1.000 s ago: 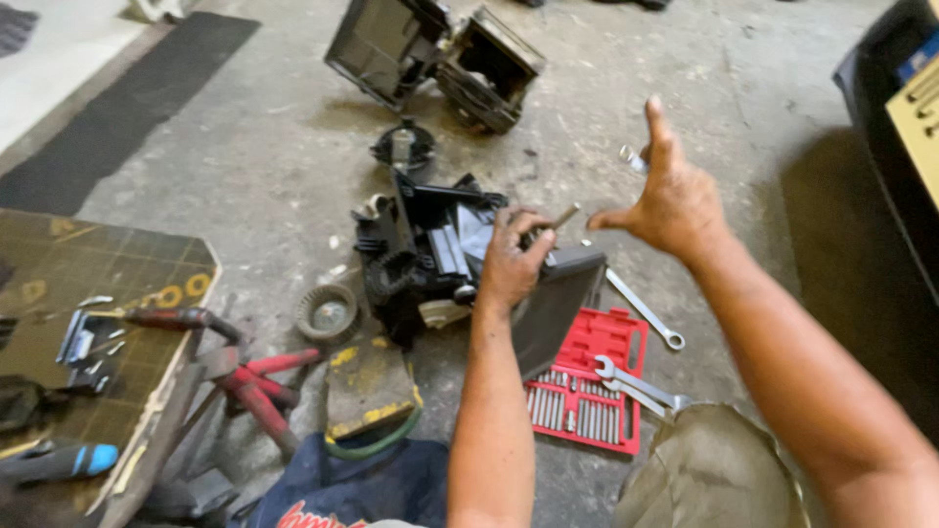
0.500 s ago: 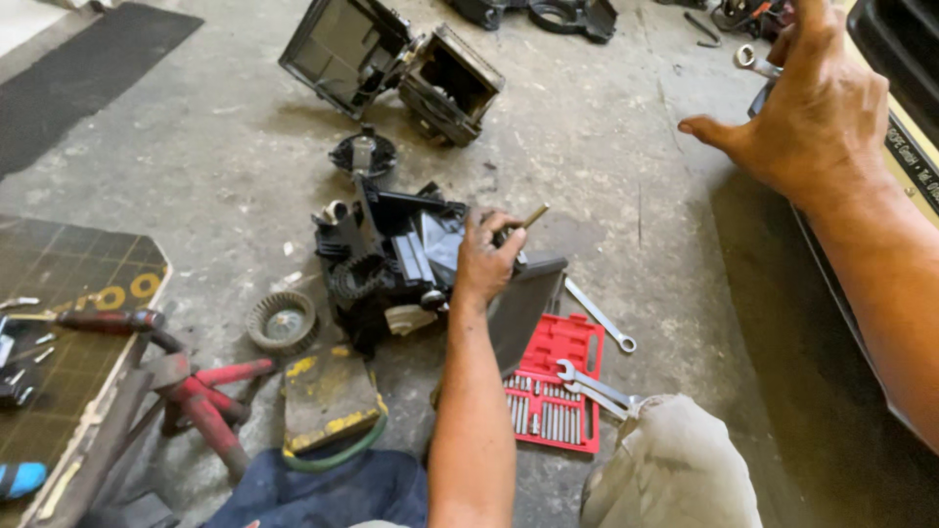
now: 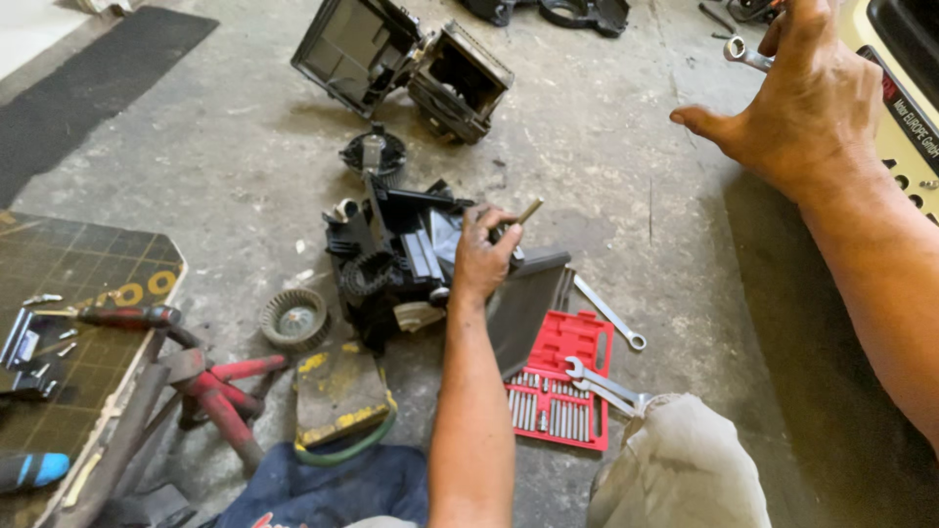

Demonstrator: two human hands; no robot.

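My left hand (image 3: 481, 256) rests on a black plastic housing (image 3: 391, 264) on the concrete floor. Its fingers are closed around a thin tool whose tan tip (image 3: 529, 209) sticks up past the thumb. A dark flat panel (image 3: 528, 308) leans against the housing just right of the wrist. My right hand (image 3: 807, 103) is stretched out to the upper right, thumb spread wide. Its fingertips are over the shaft of a ring spanner (image 3: 738, 49) beside a cream-coloured machine (image 3: 905, 127); it holds nothing that I can see.
A red socket tray (image 3: 562, 391) with a spanner (image 3: 599, 384) across it lies by my knee; another spanner (image 3: 608, 313) lies beside it. A fan wheel (image 3: 293, 319), red-handled pliers (image 3: 220, 391), a dirty yellow block (image 3: 337, 393), a green mat (image 3: 68, 313) and a second housing (image 3: 401, 59) surround the spot.
My right hand has swung from above the housing up and to the right, reaching the ring spanner by the machine. My left hand has stayed on the black housing.
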